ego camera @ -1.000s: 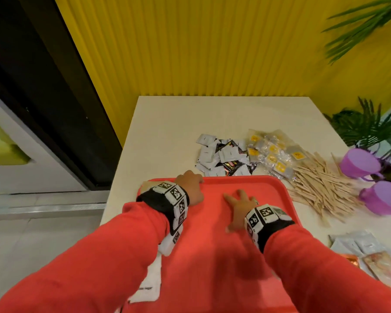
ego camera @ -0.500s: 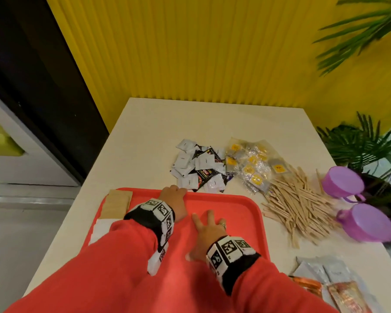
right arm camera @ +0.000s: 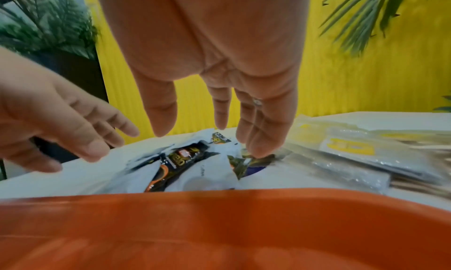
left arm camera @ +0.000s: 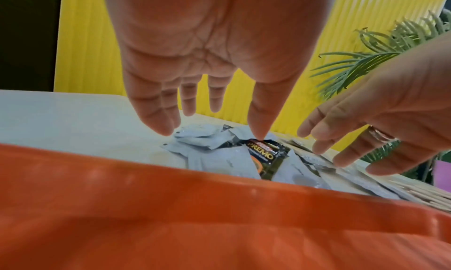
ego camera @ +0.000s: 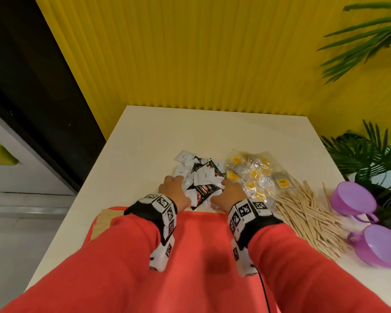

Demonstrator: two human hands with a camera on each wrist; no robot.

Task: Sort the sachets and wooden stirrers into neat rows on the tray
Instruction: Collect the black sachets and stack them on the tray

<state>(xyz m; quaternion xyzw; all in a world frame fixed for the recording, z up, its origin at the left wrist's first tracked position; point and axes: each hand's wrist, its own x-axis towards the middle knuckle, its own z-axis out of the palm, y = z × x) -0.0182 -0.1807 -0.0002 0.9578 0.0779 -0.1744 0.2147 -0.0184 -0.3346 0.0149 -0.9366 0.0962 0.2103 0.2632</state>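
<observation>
While both hands reach over the far rim of the tray (ego camera: 196, 224), nothing is held yet: the left hand (ego camera: 175, 193) hangs with fingers straight and slightly spread above the left edge of the sachet pile (ego camera: 199, 177), and the right hand (ego camera: 229, 195) does the same over its right edge. Neither grip has closed; in the wrist views the fingertips (left arm camera: 161, 127) hover at, or barely touch, the topmost packets.

All the sachets lie on the table (ego camera: 145, 143) just beyond the tray, white ones and a black one (left arm camera: 266, 156) overlapping loosely. Right of that pile sits a heap of clear packets with yellow labels (ego camera: 255, 175), and right of those again the stirrers (ego camera: 307, 220), also on the table. Apart from a tan card (ego camera: 104, 222) at its left corner, the visible part of the tray carries nothing, so by my reading the sorting has barely begun.

The step looks like a two-handed gather. To do it well, I would bring the hands in low from both sides, so that the fingertips slide under the bottom packets rather than pinching the top ones, which are slick and would likely shed the rest. Keeping the right hand clear of the yellow-labelled heap would stop the kinds from mixing. Lifting only a small, flat stack over the rim should make laying a row easier than dragging the whole pile, which could catch on the raised edge.
</observation>
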